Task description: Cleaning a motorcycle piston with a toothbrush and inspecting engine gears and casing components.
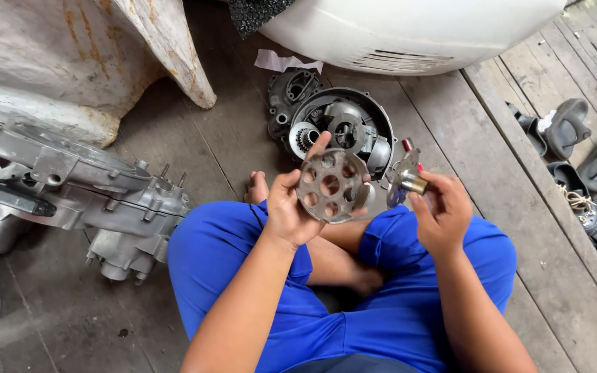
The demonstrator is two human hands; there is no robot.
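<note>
Weathered wooden floor planks (450, 124), grey and worn, and the person sits cross-legged on them in blue trousers (409, 311). Over the lap, the left hand (291, 211) is closed around the edge of a round metal clutch drum (332, 185), fingers curled behind, thumb up at the rim. The drum's flat face with its ring of round holes is turned toward the camera, tilted slightly left, its axis running from the viewer out toward the floor. Just beside it, the right hand (442, 211) pinches a smaller disc assembly (405, 181) with a brass-coloured hub, that hub pointing left toward the drum; the two parts sit close, whether touching is hard to tell. Beyond the hands, a dark round engine cover (343, 124) with gears lies open on the planks. Far left, a silver engine casing (84, 200). At the top, a white scooter body panel (409, 34); at right, grey sandals (575, 138).
</note>
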